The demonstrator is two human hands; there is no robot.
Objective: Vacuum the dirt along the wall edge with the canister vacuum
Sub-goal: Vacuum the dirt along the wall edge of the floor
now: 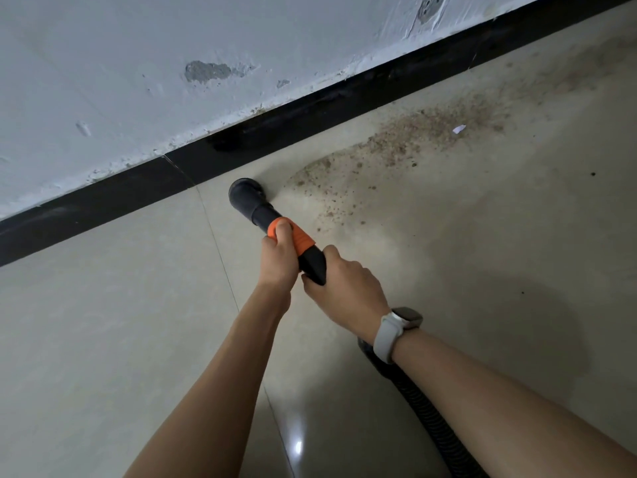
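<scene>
Wall (103,63) chipped, black skirting (310,108) at its foot, tiled floor (103,339) below. Dirt (413,136) spread along skirting to right of nozzle — most not yet vacuumed, I judge. Floor to left looks bare. Hose (431,419) trails back under right arm. Nozzle (246,194) near skirting at dirt's left end. Left hand (279,257) grips orange collar to steer; right hand (344,288) clasps tube behind — steadying. Watch (400,326) on right wrist.

Both hands grip nozzle (256,203), dirt (406,139) beside
</scene>
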